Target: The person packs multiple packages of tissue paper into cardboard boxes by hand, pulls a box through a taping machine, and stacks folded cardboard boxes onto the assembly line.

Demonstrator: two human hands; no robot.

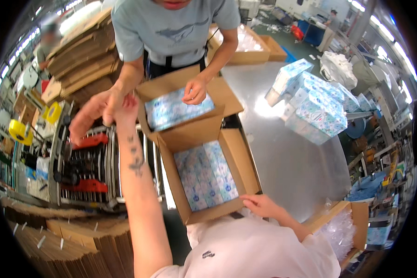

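In front of me is an open cardboard carton (245,160) with blue-and-white patterned packs (206,173) in rows inside. My right hand (262,205) is at its near right corner, fingers closed on the cardboard edge. My left arm stretches forward past the carton's left side. My left hand (129,105) is blurred and partly covered by a co-worker's hand (90,113), so its fingers cannot be read. Beyond stands a second open carton (229,95) holding a patterned pack (164,110); the co-worker's other hand (195,91) hovers over it.
More patterned packs (317,111) stand on the metal table (287,162) at right. To the left lies a roller machine with red parts (85,185) and yellow tape rolls (21,132). Flattened cardboard (85,55) is stacked behind; a box of clear plastic (336,231) sits near right.
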